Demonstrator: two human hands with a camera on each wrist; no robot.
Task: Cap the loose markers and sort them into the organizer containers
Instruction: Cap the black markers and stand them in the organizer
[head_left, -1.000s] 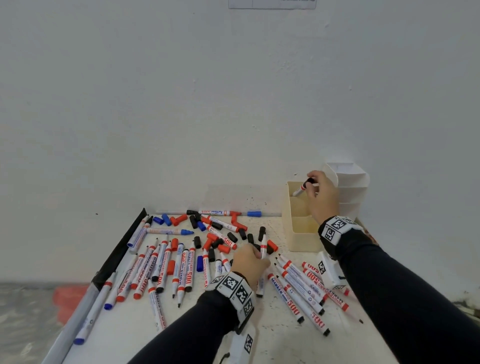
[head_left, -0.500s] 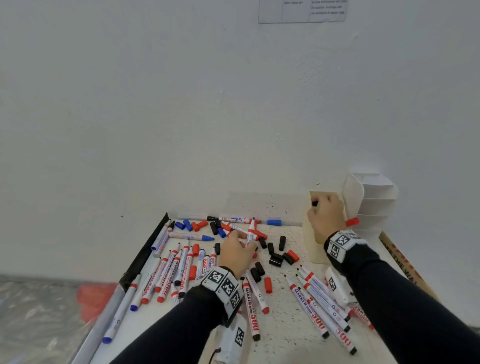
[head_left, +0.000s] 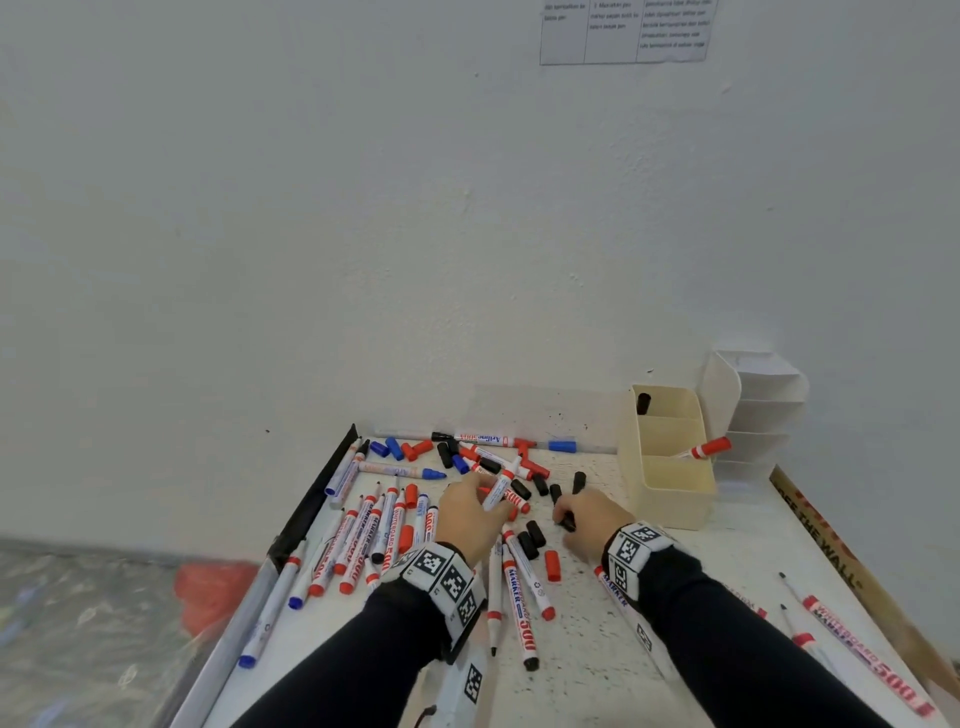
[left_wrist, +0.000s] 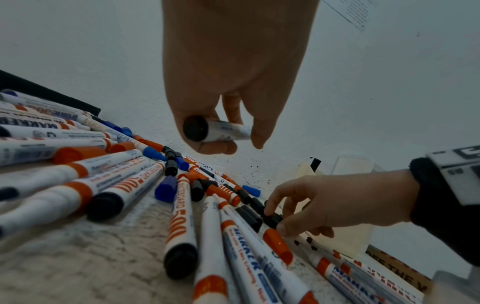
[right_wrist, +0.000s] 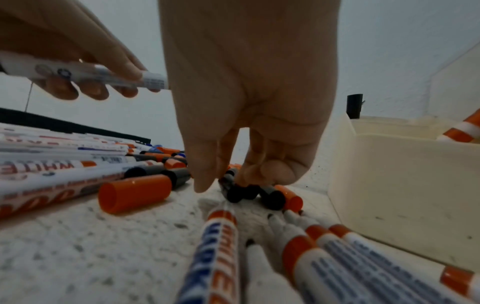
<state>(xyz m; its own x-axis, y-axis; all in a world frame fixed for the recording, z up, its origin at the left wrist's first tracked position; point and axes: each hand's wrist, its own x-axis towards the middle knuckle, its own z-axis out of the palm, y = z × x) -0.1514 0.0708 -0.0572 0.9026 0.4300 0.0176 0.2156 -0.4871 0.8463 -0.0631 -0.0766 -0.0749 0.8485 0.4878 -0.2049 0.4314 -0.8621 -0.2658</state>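
Right hand has come back from the cream organizer, where a red-capped marker now leans, and pinches a black cap among loose caps on the speckled surface. Left hand grips a smooth white, black-ended marker, lifted off the pile. Likely next: capping it.

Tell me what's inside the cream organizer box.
In the cream organizer box: one black-capped marker at the far end, one red-capped marker leaning over its right rim. Its near wall hides the floor.
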